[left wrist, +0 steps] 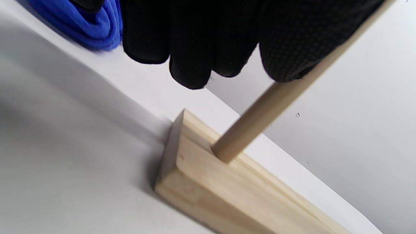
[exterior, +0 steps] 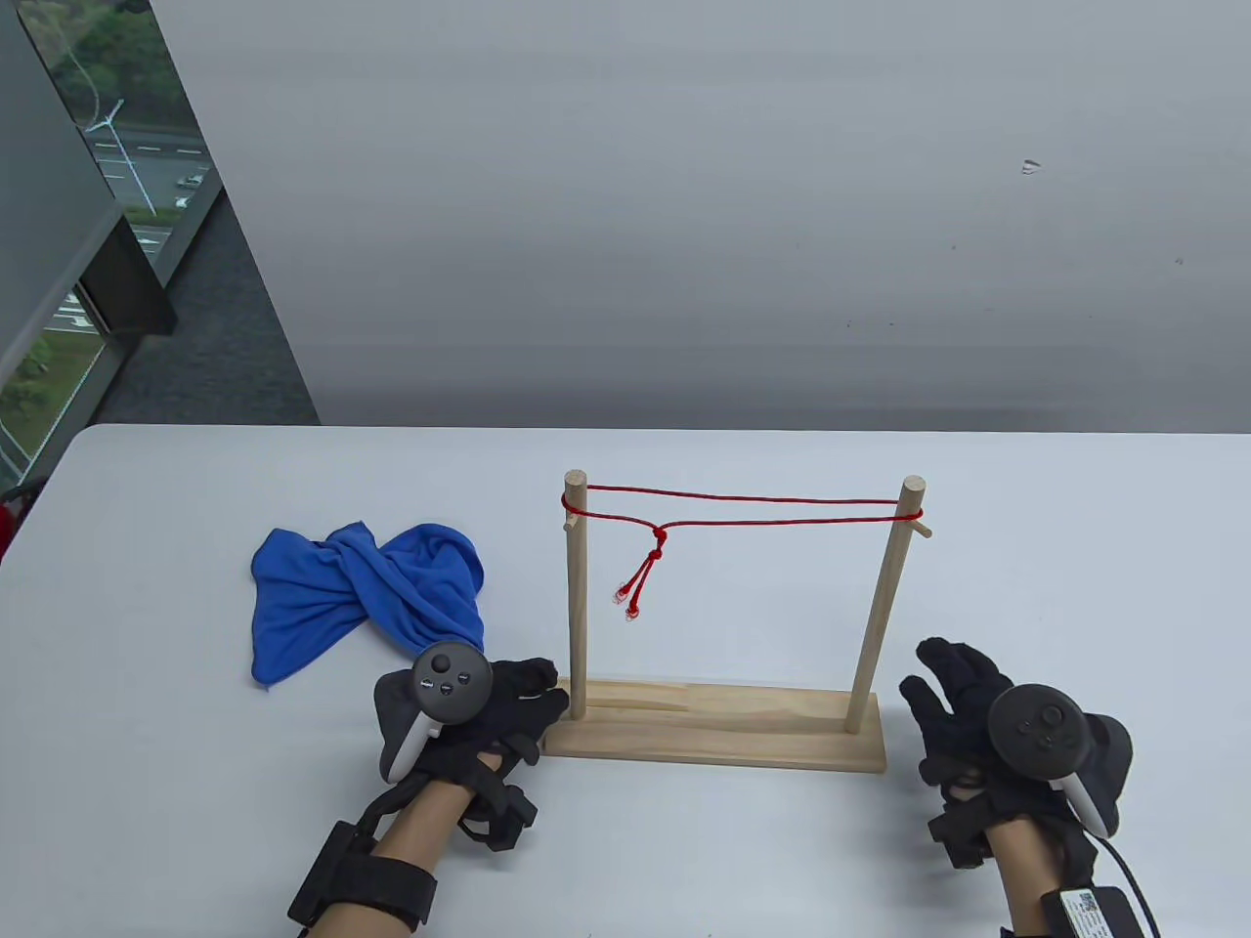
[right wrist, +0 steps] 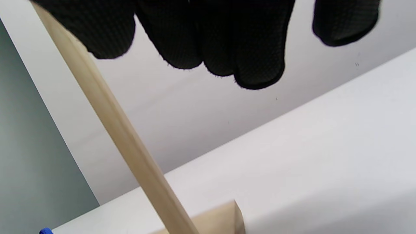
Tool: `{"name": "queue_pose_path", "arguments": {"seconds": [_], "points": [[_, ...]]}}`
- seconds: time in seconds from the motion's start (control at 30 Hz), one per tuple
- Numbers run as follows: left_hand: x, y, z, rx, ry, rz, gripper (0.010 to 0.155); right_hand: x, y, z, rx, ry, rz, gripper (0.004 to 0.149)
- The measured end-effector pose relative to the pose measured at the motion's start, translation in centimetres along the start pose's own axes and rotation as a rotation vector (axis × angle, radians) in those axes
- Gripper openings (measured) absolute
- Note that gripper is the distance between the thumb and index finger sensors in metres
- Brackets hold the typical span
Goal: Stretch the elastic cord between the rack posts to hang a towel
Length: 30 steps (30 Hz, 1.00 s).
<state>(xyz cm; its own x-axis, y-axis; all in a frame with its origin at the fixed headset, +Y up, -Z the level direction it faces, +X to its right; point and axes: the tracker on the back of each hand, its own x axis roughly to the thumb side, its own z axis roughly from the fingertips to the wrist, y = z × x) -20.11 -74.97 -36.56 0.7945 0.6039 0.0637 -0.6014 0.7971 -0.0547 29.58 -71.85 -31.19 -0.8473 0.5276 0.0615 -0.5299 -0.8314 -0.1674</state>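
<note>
A wooden rack with a flat base (exterior: 743, 728) and two upright posts, left (exterior: 577, 596) and right (exterior: 884, 606), stands on the white table. A red elastic cord (exterior: 743, 510) runs as a double line between the post tops, with a knot and two loose ends (exterior: 640, 576) hanging near the left post. A crumpled blue towel (exterior: 362, 591) lies left of the rack. My left hand (exterior: 508, 708) rests by the base's left end, fingers close to the left post (left wrist: 260, 120), holding nothing. My right hand (exterior: 953, 689) is open, fingers spread, just right of the base and right post (right wrist: 130, 143).
The table's far edge (exterior: 625, 428) runs behind the rack, with a grey wall beyond. A window and floor drop lie past the table's left corner. The blue towel shows at the top left of the left wrist view (left wrist: 87, 26).
</note>
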Motion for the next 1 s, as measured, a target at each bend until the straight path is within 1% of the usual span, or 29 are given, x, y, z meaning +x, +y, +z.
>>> {"name": "queue_pose_path", "arguments": {"seconds": [0.03,0.13,0.27,0.4,0.43,0.53,0.57,0.63,0.7,0.8,0.87,1.0], "points": [[-0.1,0.2,0.0,0.008,0.004,-0.004,0.047,-0.2,0.2,0.0,0.020,0.003,0.000,0.059],[-0.6,1.2,-0.1,0.047,0.024,-0.024,0.047,-0.8,0.8,0.2,0.029,0.016,0.020,0.060],[-2.1,3.3,-0.3,0.113,0.081,-0.027,0.049,-1.1,1.0,0.2,0.043,0.022,0.038,0.060],[-3.7,5.6,-0.4,0.190,0.152,-0.046,0.055,-1.0,1.1,0.1,0.051,0.012,0.035,0.061],[-4.0,5.9,-0.4,0.198,0.165,-0.048,0.058,-1.0,1.1,0.1,0.053,0.011,0.035,0.061],[-5.1,6.9,-0.9,0.229,0.228,-0.058,0.059,-0.9,1.2,0.1,0.059,0.010,0.037,0.061],[-5.4,7.2,-1.2,0.230,0.244,-0.076,0.062,-0.9,1.2,0.1,0.061,0.010,0.039,0.061],[-6.1,7.8,-2.0,0.211,0.275,-0.117,0.074,-0.9,1.2,0.1,0.061,0.011,0.042,0.061],[-6.8,8.3,-3.0,0.168,0.318,-0.122,0.088,-0.9,1.2,0.1,0.058,0.013,0.041,0.061],[-8.2,8.9,-4.9,0.120,0.384,-0.097,0.093,-1.0,1.2,0.1,0.054,0.016,0.040,0.062],[-9.0,9.1,-6.0,0.129,0.409,-0.130,0.094,-1.0,1.1,0.1,0.054,0.018,0.040,0.063],[-10.0,9.2,-8.1,0.035,0.467,-0.131,0.112,-1.0,1.1,0.1,0.051,0.022,0.047,0.063]]}}
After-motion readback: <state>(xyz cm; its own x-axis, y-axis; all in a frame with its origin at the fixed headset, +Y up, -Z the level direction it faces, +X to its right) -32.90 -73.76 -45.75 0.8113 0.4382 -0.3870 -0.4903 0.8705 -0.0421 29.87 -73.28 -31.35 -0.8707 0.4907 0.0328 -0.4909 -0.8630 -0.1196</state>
